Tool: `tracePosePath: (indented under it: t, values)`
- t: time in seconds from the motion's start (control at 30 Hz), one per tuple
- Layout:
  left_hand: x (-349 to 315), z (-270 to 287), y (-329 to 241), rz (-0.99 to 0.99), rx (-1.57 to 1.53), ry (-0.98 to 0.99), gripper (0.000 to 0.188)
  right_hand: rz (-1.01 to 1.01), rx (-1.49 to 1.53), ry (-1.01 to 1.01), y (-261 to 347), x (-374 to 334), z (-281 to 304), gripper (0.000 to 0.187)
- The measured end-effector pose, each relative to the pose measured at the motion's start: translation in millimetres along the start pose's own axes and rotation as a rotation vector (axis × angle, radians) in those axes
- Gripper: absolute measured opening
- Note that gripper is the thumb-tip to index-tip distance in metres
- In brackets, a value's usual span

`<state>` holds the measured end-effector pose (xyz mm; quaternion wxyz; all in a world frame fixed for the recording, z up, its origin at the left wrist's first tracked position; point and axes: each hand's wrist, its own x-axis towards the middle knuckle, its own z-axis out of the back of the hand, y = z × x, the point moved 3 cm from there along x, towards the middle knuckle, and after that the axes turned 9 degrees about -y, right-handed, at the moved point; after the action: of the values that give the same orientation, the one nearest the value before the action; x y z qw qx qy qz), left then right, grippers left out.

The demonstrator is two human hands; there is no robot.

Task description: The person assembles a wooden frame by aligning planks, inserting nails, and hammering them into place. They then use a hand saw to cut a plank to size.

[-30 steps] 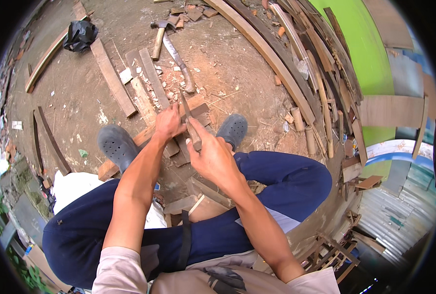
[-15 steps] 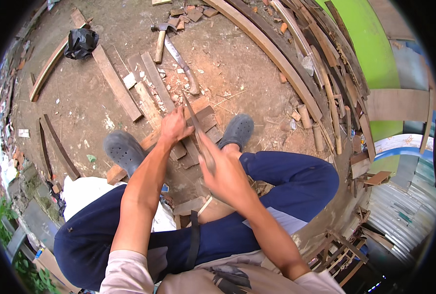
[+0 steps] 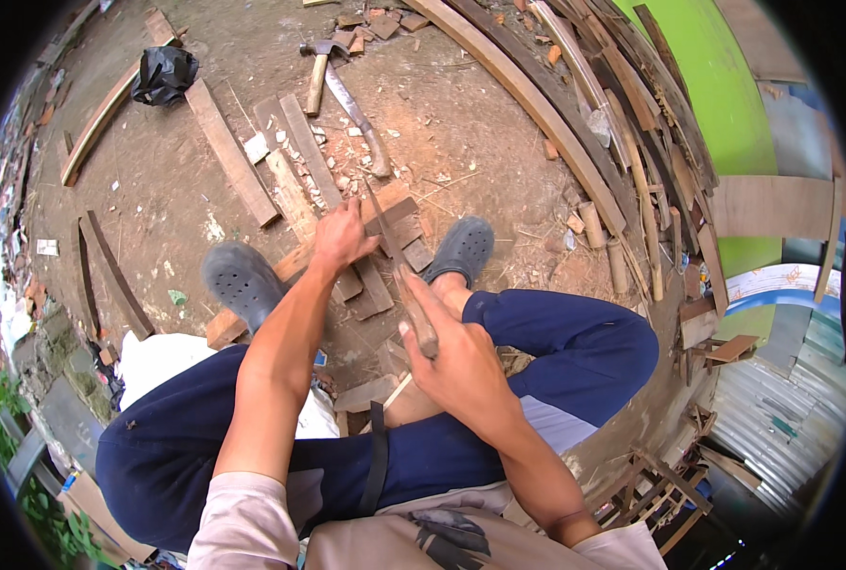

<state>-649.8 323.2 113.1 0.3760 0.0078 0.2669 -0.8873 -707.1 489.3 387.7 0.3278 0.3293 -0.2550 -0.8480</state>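
Two bare forearms enter from the lower edge; the person sits low, legs in dark blue trousers, feet in grey clogs.

Right hand (image 3: 456,366): closed around the wooden handle of a knife (image 3: 399,266). The blade is long and narrow and runs up and left from the fist, its tip near the left hand.

Left hand (image 3: 342,237): palm down, fingers spread, pressing on a small wood block (image 3: 394,214). Whether the fingers curl over its edge cannot be told. The block lies on the ground between the two clogs, among other short offcuts (image 3: 371,290) stacked just beside it. The blade crosses above the block; contact between edge and wood cannot be told.

Left clog (image 3: 240,283) and right clog (image 3: 463,249) flank the offcuts, soles on packed dirt.

Beyond the hands: several flat planks (image 3: 228,152) lie side by side on the ground, with pale chips scattered around them. A hammer (image 3: 317,71) rests farther up, head away from the person, and beside it a second long blade (image 3: 356,119) with a wooden handle. A black bag (image 3: 163,74) sits at the top left, touching a plank end.

Far right: long curved boards (image 3: 537,114) pile against a green wall (image 3: 718,104). Short round wood pieces (image 3: 594,228) stand near the pile's foot.
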Motion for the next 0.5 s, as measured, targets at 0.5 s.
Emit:
tracePosePath:
  t: [0.5]
  values:
    - [0.7, -3.4, -5.0, 0.024, 0.003, 0.0, 0.073, 0.115, -0.039, -0.127, -28.2, 37.5, -34.6, 0.057]
